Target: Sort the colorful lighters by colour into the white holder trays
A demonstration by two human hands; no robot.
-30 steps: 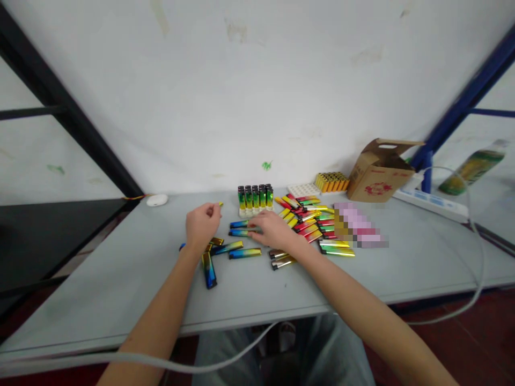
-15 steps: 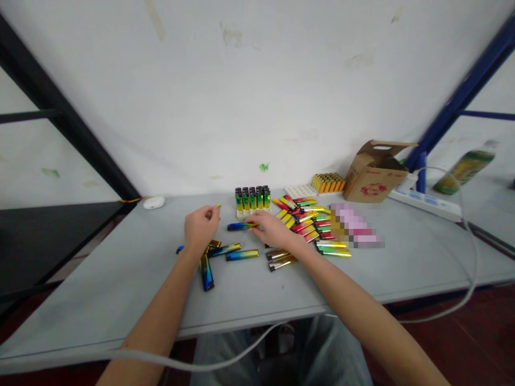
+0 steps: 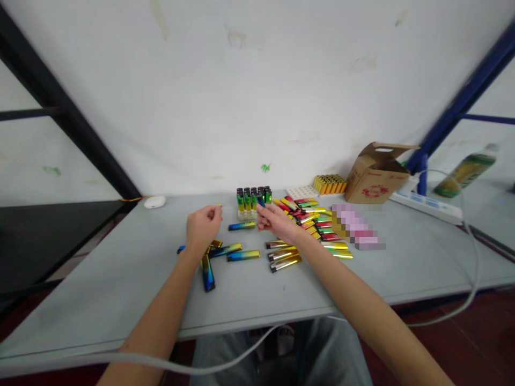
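Note:
My right hand (image 3: 277, 219) pinches a lighter (image 3: 261, 202) whose dark blue end points up, just in front of the standing lighters. Those green and yellow lighters (image 3: 246, 200) stand upright in rows in a pale holder (image 3: 246, 215). My left hand (image 3: 204, 228) is closed to the left of them; a small yellow end of a lighter (image 3: 219, 205) pokes out at its fingertips, the rest hidden. One blue-yellow lighter (image 3: 241, 226) lies between my hands. Several more, like this blue-yellow lighter (image 3: 243, 255), lie near my left wrist.
Loose red, yellow and green lighters (image 3: 311, 220) are heaped to the right, with gold-brown lighters (image 3: 284, 254) nearer me. Behind are a white holder (image 3: 301, 192), a block of orange-yellow lighters (image 3: 330, 185), a cardboard box (image 3: 376, 179) and a power strip (image 3: 426, 206). A white case (image 3: 155, 202) sits left.
My right hand has lifted from the table, moving slightly right, and now holds a lighter with its blue end up. My left hand has stayed nearly still.

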